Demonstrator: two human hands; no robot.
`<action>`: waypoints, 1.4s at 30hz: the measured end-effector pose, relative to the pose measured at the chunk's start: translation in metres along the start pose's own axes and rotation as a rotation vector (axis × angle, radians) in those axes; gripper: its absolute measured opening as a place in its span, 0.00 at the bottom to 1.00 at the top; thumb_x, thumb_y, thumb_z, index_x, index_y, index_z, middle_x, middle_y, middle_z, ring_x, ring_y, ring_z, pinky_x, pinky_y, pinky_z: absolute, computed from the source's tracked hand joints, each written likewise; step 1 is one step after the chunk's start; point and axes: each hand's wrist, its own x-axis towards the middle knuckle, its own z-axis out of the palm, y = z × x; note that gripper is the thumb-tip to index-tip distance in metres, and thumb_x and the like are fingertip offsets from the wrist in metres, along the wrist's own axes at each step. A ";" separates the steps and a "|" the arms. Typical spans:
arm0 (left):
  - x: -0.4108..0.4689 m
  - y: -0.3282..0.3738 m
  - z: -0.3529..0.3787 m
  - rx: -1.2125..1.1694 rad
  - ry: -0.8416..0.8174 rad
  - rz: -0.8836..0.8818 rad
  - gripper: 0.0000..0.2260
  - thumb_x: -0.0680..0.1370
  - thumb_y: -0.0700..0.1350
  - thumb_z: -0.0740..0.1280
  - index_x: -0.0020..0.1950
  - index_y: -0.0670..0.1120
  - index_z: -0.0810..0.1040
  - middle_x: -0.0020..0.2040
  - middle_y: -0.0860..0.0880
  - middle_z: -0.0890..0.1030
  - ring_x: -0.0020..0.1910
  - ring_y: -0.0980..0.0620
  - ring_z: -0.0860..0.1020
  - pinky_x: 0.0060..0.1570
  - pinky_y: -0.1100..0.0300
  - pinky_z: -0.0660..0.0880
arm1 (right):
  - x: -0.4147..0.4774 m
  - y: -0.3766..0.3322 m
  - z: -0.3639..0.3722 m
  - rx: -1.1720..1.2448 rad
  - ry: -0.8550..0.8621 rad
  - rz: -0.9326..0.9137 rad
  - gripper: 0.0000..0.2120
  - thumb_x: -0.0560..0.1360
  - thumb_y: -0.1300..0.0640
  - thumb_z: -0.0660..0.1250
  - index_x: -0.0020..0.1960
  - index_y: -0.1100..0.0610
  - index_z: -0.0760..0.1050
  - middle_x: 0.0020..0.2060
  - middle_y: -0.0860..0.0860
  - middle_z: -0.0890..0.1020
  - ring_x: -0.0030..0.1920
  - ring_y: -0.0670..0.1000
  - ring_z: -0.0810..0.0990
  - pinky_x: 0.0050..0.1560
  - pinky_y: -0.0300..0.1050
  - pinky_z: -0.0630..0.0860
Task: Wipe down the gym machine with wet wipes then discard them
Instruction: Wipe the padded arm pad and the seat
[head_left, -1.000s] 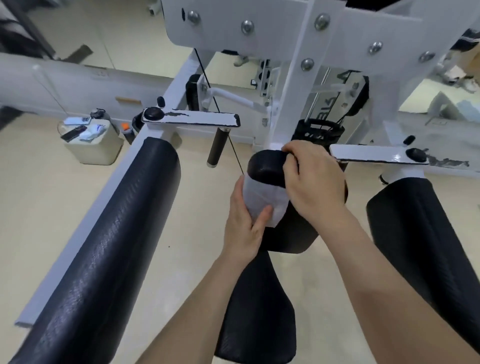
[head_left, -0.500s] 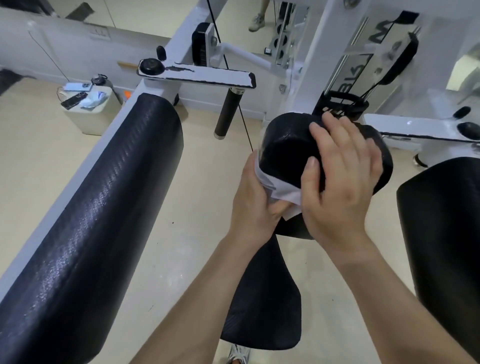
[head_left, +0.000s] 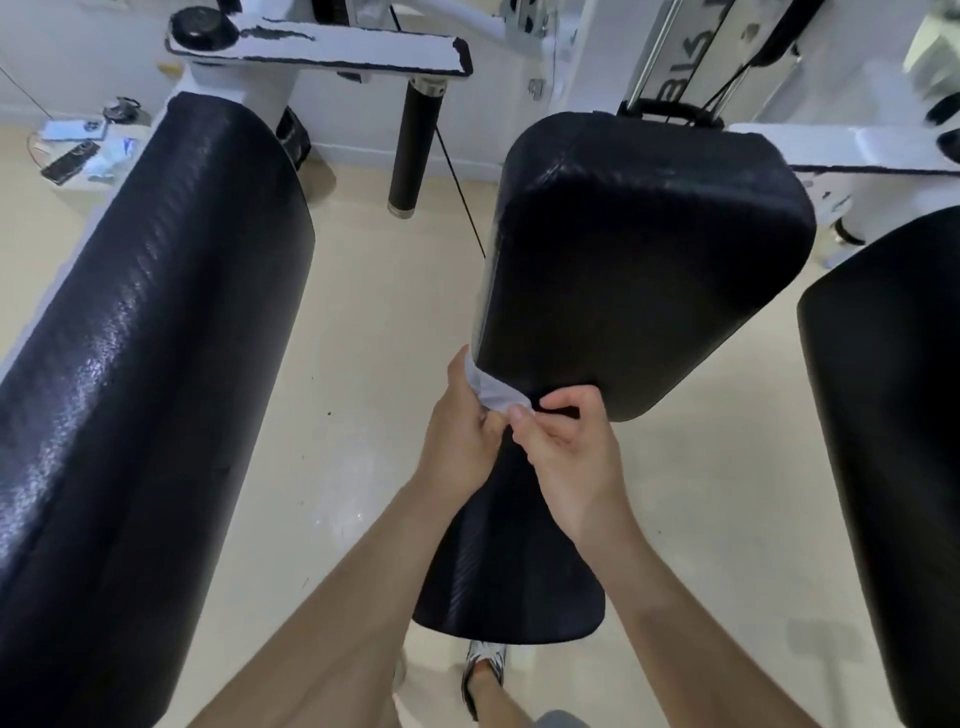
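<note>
The left hand (head_left: 462, 441) grips a white wet wipe (head_left: 496, 392) in the middle of the frame, right at the bottom edge of the black middle pad (head_left: 639, 260). The right hand (head_left: 569, 457) pinches the wipe's corner with curled fingers. A long left pad (head_left: 145, 338) and a right pad (head_left: 893, 415) sit on each side.

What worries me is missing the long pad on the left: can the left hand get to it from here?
Probably yes: only bare floor lies between the left hand and the long pad, though it holds the wipe.
</note>
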 end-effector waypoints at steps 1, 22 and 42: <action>-0.003 0.002 0.001 0.050 0.007 -0.020 0.24 0.76 0.50 0.57 0.48 0.26 0.73 0.38 0.57 0.78 0.42 0.51 0.80 0.44 0.67 0.71 | -0.001 0.003 0.002 -0.012 0.069 -0.024 0.10 0.75 0.54 0.71 0.51 0.56 0.72 0.38 0.48 0.84 0.41 0.43 0.83 0.43 0.37 0.78; -0.013 0.096 0.067 0.365 -0.126 0.102 0.08 0.80 0.47 0.62 0.45 0.48 0.79 0.39 0.53 0.80 0.37 0.53 0.79 0.36 0.60 0.71 | 0.009 0.021 -0.054 0.363 0.411 0.137 0.07 0.75 0.61 0.67 0.40 0.51 0.77 0.37 0.52 0.81 0.38 0.49 0.78 0.43 0.48 0.75; -0.110 -0.015 0.062 -0.328 0.273 -0.598 0.07 0.77 0.40 0.70 0.50 0.51 0.84 0.43 0.54 0.85 0.44 0.56 0.83 0.46 0.60 0.79 | -0.046 0.149 -0.037 0.210 0.324 0.484 0.07 0.72 0.65 0.69 0.40 0.55 0.79 0.34 0.51 0.81 0.35 0.49 0.76 0.39 0.41 0.72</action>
